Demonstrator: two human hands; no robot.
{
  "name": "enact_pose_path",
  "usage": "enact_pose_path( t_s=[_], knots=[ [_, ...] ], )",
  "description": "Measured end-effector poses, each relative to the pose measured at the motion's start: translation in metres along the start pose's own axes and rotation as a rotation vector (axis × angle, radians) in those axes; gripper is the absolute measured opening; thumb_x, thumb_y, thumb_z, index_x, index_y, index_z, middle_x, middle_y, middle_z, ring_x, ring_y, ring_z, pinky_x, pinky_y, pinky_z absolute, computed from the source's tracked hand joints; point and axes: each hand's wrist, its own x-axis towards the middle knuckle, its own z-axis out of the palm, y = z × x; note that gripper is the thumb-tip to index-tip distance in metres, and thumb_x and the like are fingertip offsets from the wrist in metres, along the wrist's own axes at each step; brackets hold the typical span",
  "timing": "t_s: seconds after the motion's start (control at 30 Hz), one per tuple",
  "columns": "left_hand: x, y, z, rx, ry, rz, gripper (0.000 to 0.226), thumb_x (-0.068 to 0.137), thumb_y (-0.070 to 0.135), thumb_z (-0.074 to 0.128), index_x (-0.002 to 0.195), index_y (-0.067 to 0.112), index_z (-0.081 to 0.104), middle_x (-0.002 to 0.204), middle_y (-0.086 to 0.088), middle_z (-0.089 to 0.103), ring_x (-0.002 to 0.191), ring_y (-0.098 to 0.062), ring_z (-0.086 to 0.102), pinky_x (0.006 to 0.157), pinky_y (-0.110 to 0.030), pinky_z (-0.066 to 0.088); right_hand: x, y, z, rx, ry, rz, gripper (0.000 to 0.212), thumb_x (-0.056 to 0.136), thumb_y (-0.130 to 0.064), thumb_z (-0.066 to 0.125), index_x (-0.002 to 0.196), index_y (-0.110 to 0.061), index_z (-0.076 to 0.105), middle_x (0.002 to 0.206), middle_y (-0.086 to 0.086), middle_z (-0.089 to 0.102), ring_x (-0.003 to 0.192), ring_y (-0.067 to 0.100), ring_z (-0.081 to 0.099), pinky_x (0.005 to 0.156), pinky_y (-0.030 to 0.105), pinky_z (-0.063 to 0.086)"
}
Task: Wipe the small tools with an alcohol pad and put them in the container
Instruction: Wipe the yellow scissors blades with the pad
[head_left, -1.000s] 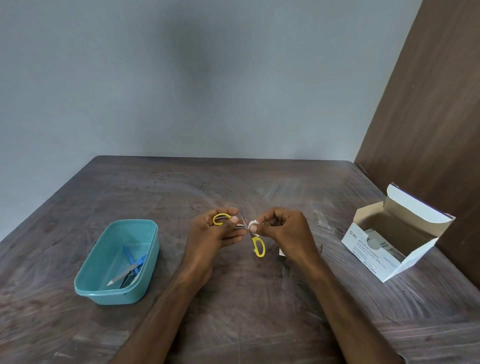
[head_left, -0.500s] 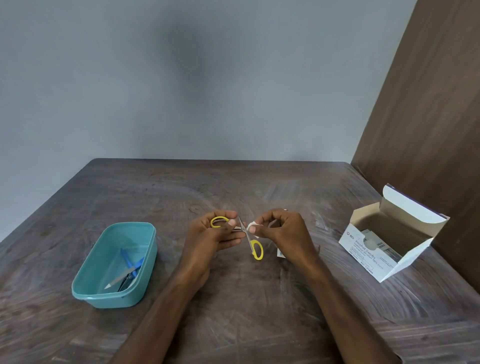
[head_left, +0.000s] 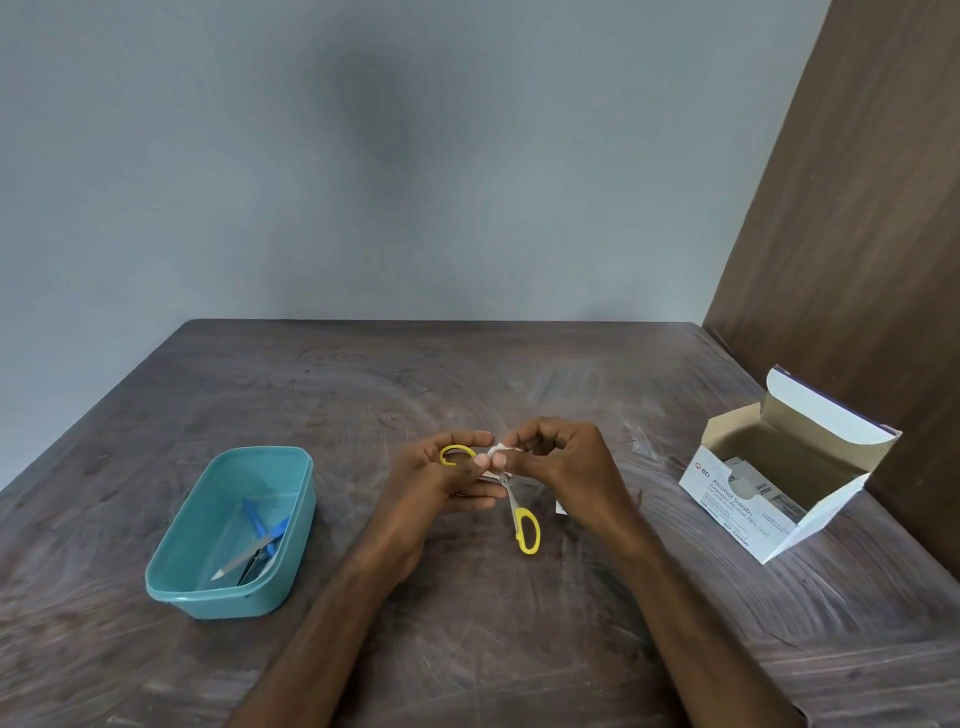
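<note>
1. The left hand (head_left: 441, 483) is closed around one yellow handle loop of a small pair of scissors (head_left: 511, 506), with the loop showing between thumb and fingers.
2. The scissors are spread open: the second yellow loop hangs free, down toward the worktop (head_left: 467, 649), below and to the right of the left hand.
3. The right hand (head_left: 563, 462) pinches a small white alcohol pad (head_left: 501, 451) between thumb and fingertips, pressed at the scissors near the pivot and just beside the left thumb.
4. The two hands meet over the middle of the dark wooden worktop, with both forearms reaching in from the near edge.
5. A teal plastic container (head_left: 208, 525) sits on the worktop to the left of the hands, apart from them.
6. Inside the container lie a blue-handled tool (head_left: 260, 522) and a silvery metal tool (head_left: 244, 560) that cross each other; what kind of tools they are cannot be told.
7. An open cardboard box of alcohol swabs (head_left: 727, 499) stands at the right, lid flap up, close to the brown wall panel (head_left: 857, 208).
8. A small scrap of white (head_left: 561, 506) shows on the worktop just behind the right wrist, mostly hidden.
</note>
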Motion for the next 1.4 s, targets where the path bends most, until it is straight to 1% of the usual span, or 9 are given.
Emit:
enact_pose_path(
  t_s=[0.13, 0.23, 0.37, 0.47, 0.63, 0.83, 0.97, 1.1, 1.4],
  knots=[
    [0.000, 0.000, -0.001, 0.004, -0.031, -0.014, 0.024, 0.091, 0.005, 0.064, 0.113, 0.010, 0.070, 0.098, -0.022, 0.075, 0.087, -0.037, 0.074, 0.073, -0.035, 0.062, 0.003, 0.004, -0.002, -0.016, 0.061, 0.011, 0.014, 0.071, -0.020, 0.087, 0.079, -0.015, 0.077, 0.075, 0.013, 0.074, 0.067, 0.025, 0.067, 0.071, 0.048, 0.057],
    [0.000, 0.002, -0.003, -0.037, 0.000, -0.003, 0.022, 0.091, 0.003, 0.063, 0.111, 0.009, 0.071, 0.092, -0.021, 0.074, 0.086, -0.035, 0.074, 0.073, -0.034, 0.062, 0.005, 0.007, -0.006, -0.013, 0.095, 0.018, 0.016, 0.071, -0.025, 0.087, 0.080, -0.016, 0.076, 0.077, 0.013, 0.074, 0.066, 0.018, 0.065, 0.067, 0.039, 0.057],
    [0.002, 0.005, -0.005, -0.162, 0.089, 0.017, 0.020, 0.090, 0.001, 0.062, 0.108, 0.004, 0.070, 0.091, -0.021, 0.073, 0.082, -0.033, 0.075, 0.072, -0.033, 0.063, 0.007, 0.004, -0.007, 0.039, 0.098, 0.042, 0.017, 0.073, -0.016, 0.085, 0.081, -0.006, 0.074, 0.075, 0.014, 0.073, 0.061, 0.012, 0.063, 0.055, 0.021, 0.049],
    [0.004, 0.007, -0.007, -0.272, 0.164, 0.014, 0.020, 0.089, -0.002, 0.061, 0.108, 0.000, 0.069, 0.090, -0.020, 0.074, 0.083, -0.033, 0.075, 0.072, -0.033, 0.063, 0.006, 0.006, -0.008, 0.078, 0.045, 0.110, 0.018, 0.077, -0.015, 0.082, 0.085, -0.003, 0.071, 0.075, 0.009, 0.074, 0.062, 0.018, 0.068, 0.045, 0.025, 0.047],
    [0.007, 0.006, -0.009, -0.376, 0.197, 0.018, 0.021, 0.092, 0.001, 0.060, 0.111, -0.001, 0.067, 0.095, -0.020, 0.075, 0.087, -0.030, 0.075, 0.079, -0.036, 0.062, 0.003, 0.004, -0.005, 0.176, -0.048, 0.161, 0.018, 0.076, -0.009, 0.082, 0.085, -0.002, 0.069, 0.074, 0.013, 0.075, 0.061, 0.019, 0.069, 0.049, 0.031, 0.053],
    [0.002, -0.002, 0.000, -0.036, 0.119, 0.017, 0.020, 0.093, 0.024, 0.065, 0.105, 0.011, 0.074, 0.098, -0.007, 0.078, 0.096, -0.025, 0.073, 0.082, -0.032, 0.060, 0.005, 0.004, -0.004, 0.242, 0.068, 0.115, 0.016, 0.074, -0.002, 0.082, 0.083, 0.002, 0.068, 0.073, 0.019, 0.074, 0.058, 0.022, 0.070, 0.053, 0.031, 0.057],
    [-0.001, -0.005, 0.003, 0.142, 0.126, 0.069, 0.014, 0.089, 0.024, 0.069, 0.088, 0.014, 0.079, 0.077, -0.004, 0.074, 0.073, -0.015, 0.065, 0.067, -0.031, 0.056, 0.003, 0.002, -0.001, 0.220, 0.052, 0.107, 0.016, 0.074, -0.003, 0.082, 0.083, 0.001, 0.068, 0.073, 0.019, 0.074, 0.061, 0.024, 0.071, 0.055, 0.032, 0.058],
    [0.000, -0.005, -0.002, 0.151, 0.141, 0.088, 0.011, 0.087, 0.021, 0.072, 0.087, 0.013, 0.080, 0.070, -0.006, 0.068, 0.062, -0.014, 0.054, 0.056, -0.027, 0.047, 0.001, -0.001, 0.003, 0.206, 0.024, 0.106, 0.016, 0.073, -0.004, 0.083, 0.082, -0.001, 0.069, 0.072, 0.015, 0.075, 0.063, 0.025, 0.072, 0.055, 0.031, 0.058],
    [0.001, -0.007, -0.002, 0.071, 0.098, 0.082, 0.012, 0.085, 0.013, 0.073, 0.091, 0.004, 0.078, 0.077, -0.012, 0.072, 0.061, -0.014, 0.057, 0.054, -0.027, 0.054, -0.001, -0.003, 0.004, 0.233, 0.012, 0.123, 0.016, 0.073, -0.003, 0.082, 0.082, -0.001, 0.069, 0.075, 0.016, 0.075, 0.064, 0.023, 0.073, 0.057, 0.032, 0.060]
  ],
)
